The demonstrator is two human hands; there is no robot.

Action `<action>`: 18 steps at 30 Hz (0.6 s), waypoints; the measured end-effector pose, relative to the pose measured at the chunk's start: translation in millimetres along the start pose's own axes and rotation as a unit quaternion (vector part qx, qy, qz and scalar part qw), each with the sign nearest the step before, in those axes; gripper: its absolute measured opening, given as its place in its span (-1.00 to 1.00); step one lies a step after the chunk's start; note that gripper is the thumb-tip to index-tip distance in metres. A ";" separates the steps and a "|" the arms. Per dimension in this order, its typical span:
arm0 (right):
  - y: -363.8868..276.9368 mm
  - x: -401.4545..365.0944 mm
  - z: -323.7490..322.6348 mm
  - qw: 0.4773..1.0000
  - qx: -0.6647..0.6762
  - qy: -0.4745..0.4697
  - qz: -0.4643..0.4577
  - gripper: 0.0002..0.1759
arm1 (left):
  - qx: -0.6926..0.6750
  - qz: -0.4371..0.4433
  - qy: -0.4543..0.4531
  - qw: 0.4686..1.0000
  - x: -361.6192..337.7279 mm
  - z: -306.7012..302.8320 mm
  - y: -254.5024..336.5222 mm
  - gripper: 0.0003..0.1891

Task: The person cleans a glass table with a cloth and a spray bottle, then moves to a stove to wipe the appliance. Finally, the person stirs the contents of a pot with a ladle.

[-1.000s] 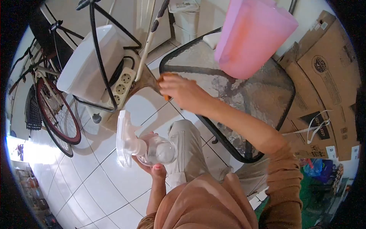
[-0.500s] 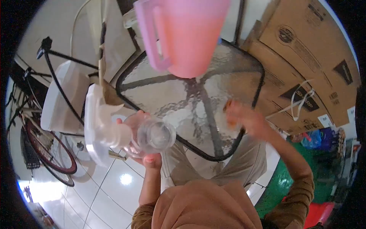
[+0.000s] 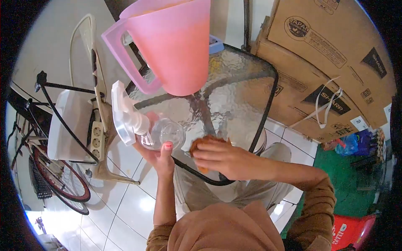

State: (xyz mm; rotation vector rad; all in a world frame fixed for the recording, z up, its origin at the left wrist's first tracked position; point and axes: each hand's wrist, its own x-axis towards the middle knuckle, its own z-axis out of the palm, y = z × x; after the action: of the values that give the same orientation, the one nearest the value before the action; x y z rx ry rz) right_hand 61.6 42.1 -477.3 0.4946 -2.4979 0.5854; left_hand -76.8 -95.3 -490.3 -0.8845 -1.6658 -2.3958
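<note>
My left hand (image 3: 164, 158) grips a clear plastic spray bottle (image 3: 172, 133) with a white trigger head (image 3: 127, 119). The bottle is tilted on its side, trigger head to the left and its round base turned to the right. In my right hand (image 3: 228, 161) is a bunched orange-brown cloth (image 3: 209, 141), held over the near part of the glass table (image 3: 240, 90) and close to the bottle's base. A large pink pitcher (image 3: 180, 50) stands on the table just beyond the bottle, its handle to the left.
Cardboard boxes (image 3: 293, 62) lean at the right. A small blue object (image 3: 216, 45) lies behind the pitcher. On the left are a power strip (image 3: 98, 140), a white container (image 3: 69, 123) and a bicycle wheel (image 3: 60, 173). White tiles (image 3: 130, 196) cover the floor.
My right hand has come leftward with the cloth, from the table's right side to beside the bottle. The view has shifted, showing more of the pitcher.
</note>
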 end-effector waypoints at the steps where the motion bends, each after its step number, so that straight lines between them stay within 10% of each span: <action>1: 2.7 -7.5 -5.9 1.000 0.025 -0.010 -0.012 -0.82 | 0.010 0.001 -0.001 1.000 -0.5 -2.1 -1.7 0.11; 3: 32.1 -16.1 -20.5 0.990 0.121 -0.056 0.045 -0.82 | 0.018 0.000 -0.005 1.000 -2.0 -1.2 -1.2 0.10; 8: 183.6 -28.9 -86.4 0.933 -0.257 0.085 0.236 -0.84 | 0.062 0.017 0.008 0.998 -0.6 2.7 -1.4 0.02; 11: 204.8 -9.5 -78.3 0.896 -0.278 -0.004 0.347 -0.80 | 0.075 0.014 0.002 0.997 -1.6 2.9 -1.3 0.05; 16: 178.1 28.5 -30.1 0.982 -0.138 0.093 0.089 -0.75 | 0.054 -0.046 0.019 0.997 -6.2 1.4 -1.6 0.23; 18: 210.5 29.9 -36.0 0.977 -0.134 0.052 0.157 -0.73 | 0.088 -0.011 0.018 0.996 -5.7 2.4 -1.6 0.10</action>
State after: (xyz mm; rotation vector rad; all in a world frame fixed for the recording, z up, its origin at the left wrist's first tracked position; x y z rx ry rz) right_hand -42.5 229.9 -496.6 -0.0329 -2.5176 0.3665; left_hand -71.7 -94.0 -493.9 -0.7945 -1.8467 -2.2210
